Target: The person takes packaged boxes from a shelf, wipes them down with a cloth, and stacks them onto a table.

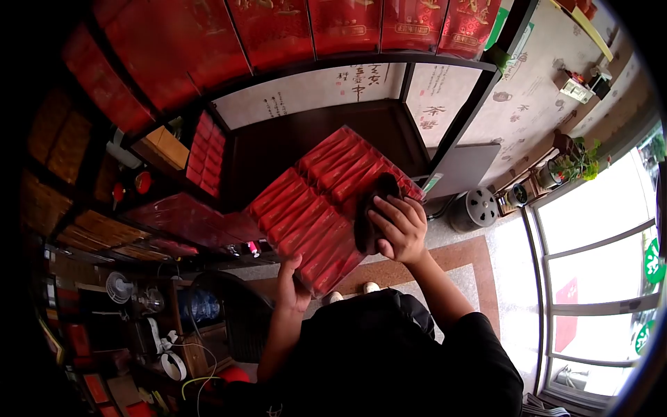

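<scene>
A clear box packed with rows of red packets (306,215) is held tilted in front of a dark shelf. My left hand (292,285) grips its lower left corner, the thumb up along the side. On the right part of the box, my right hand (399,226) presses a dark cloth (374,208) against the top, its fingers bent over the cloth. The cloth hides some packets beneath it.
The dark shelf board (313,142) lies just beyond the box. Red gift boxes (271,35) line the shelf above. At left are more red packets (206,156) and a fan (119,286). A metal bin (476,208) stands at right, near plants (577,163) and windows.
</scene>
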The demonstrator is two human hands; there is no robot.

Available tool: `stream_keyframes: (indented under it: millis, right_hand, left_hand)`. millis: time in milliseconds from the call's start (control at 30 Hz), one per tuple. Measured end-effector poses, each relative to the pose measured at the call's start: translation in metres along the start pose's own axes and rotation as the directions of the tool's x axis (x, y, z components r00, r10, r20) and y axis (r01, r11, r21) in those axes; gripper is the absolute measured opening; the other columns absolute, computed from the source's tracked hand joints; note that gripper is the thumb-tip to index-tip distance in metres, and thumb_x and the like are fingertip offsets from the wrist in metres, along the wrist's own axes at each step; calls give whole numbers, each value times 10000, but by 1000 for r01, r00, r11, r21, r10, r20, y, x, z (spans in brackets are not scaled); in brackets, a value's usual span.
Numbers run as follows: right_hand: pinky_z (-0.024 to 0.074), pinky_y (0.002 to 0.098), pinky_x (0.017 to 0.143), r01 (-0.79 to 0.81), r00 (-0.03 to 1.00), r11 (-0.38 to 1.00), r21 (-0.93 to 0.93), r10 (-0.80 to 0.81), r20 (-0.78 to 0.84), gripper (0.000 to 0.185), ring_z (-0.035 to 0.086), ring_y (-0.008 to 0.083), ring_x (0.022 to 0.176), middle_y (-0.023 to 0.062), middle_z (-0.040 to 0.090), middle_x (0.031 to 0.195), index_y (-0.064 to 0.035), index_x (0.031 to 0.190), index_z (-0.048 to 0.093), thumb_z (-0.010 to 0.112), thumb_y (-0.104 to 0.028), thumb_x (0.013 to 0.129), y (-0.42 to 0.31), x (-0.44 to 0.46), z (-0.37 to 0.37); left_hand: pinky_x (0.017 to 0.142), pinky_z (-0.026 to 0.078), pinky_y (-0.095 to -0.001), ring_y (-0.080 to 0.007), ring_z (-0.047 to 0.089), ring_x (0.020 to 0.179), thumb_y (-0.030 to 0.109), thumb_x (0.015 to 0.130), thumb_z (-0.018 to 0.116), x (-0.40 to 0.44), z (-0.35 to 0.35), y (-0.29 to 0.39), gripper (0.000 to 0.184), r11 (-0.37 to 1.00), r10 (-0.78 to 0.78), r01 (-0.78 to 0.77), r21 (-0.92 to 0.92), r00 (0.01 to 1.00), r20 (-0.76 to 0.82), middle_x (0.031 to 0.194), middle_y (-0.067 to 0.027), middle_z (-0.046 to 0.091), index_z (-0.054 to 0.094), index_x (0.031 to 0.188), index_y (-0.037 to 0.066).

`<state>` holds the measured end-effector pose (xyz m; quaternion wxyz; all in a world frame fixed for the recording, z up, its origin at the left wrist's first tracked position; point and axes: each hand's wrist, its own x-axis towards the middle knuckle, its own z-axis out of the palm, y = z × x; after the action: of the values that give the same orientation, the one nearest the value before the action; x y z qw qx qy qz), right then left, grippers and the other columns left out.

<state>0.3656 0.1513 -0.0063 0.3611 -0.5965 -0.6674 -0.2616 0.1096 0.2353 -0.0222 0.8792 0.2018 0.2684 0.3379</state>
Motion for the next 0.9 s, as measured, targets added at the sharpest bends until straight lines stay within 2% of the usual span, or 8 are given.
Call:
stream_keyframes:
  millis: [67, 200, 367, 533, 667, 733, 767, 900]
  right_hand:
    - [384, 465, 1025, -176, 984, 984, -5, 176, 39, 346, 582, 287, 1140, 79, 636, 1258, -119, 1114, 706, 538, -287, 863, 12, 9, -10]
    - [380, 474, 1043, -232, 953, 972, -50, 237, 189, 341, 542, 274, 1207, 51, 600, 1326, -147, 1126, 709, 654, -205, 795, -37, 31, -10]
    - [311, 512, 1110, 79, 848, 959, 271, -208, 487, 480, 387, 282, 1380, 36, 397, 1517, -203, 1310, 593, 631, -367, 861, -102, 54, 16]
    - [205, 540, 1159, 194, 743, 905, 379, -388, 546, 559, 256, 281, 1456, 28, 298, 1572, -253, 1405, 512, 532, -517, 913, -93, 81, 66]
    - [211, 554, 1155, 287, 726, 870, 400, -471, 501, 575, 264, 303, 1450, 32, 303, 1569, -262, 1411, 504, 497, -558, 917, -71, 105, 84]
    - [244, 565, 1138, 268, 807, 921, 282, -375, 456, 567, 320, 320, 1421, 47, 333, 1553, -252, 1399, 514, 488, -558, 923, -58, 114, 95]
    - [271, 575, 1121, 255, 839, 941, 224, -330, 431, 554, 370, 341, 1386, 80, 378, 1523, -238, 1389, 523, 492, -545, 928, -49, 119, 100]
    - [261, 595, 1116, 49, 917, 998, 45, -63, 394, 546, 368, 352, 1383, 113, 415, 1493, -222, 1385, 524, 507, -525, 932, -7, 125, 108]
  left_hand:
    - [1071, 435, -469, -288, 477, 1296, 205, 906, 626, 2, -6, -3, 637, 1000, 5, -5, -11, 1000, 3, 1402, -135, 470, 326, 1445, 46]
    - [1097, 397, -489, -304, 427, 1344, 482, 945, 536, 2, 10, -4, 718, 993, 111, -110, -32, 994, 10, 1468, -126, 412, 287, 1481, 73]
    - [1109, 375, -448, -295, 333, 1413, 782, 890, 288, -1, 7, -2, 903, 992, 129, -129, 4, 992, 14, 1549, -126, 296, 196, 1539, 161]
    - [1063, 427, -455, -302, 413, 1357, 813, 851, 328, 2, -10, -5, 961, 992, 122, -121, 23, 991, -46, 1501, -136, 362, 231, 1516, 126]
    - [1050, 439, -486, -305, 453, 1316, 731, 869, 465, -1, -14, -10, 906, 1000, 8, -10, -10, 986, -167, 1414, -140, 453, 288, 1467, 75]
    - [1047, 437, -479, -302, 467, 1299, 601, 884, 597, 9, -39, -22, 847, 996, 92, -92, 10, 995, -34, 1392, -142, 471, 295, 1460, 58]
    - [1038, 441, -463, -294, 489, 1272, 367, 902, 681, 12, -40, -26, 730, 988, 154, -155, -20, 988, -30, 1377, -139, 484, 313, 1444, 44]
    - [1031, 448, -440, -283, 503, 1255, 192, 879, 673, 19, -32, -24, 663, 976, 216, -216, -12, 976, 36, 1364, -133, 491, 336, 1430, 40]
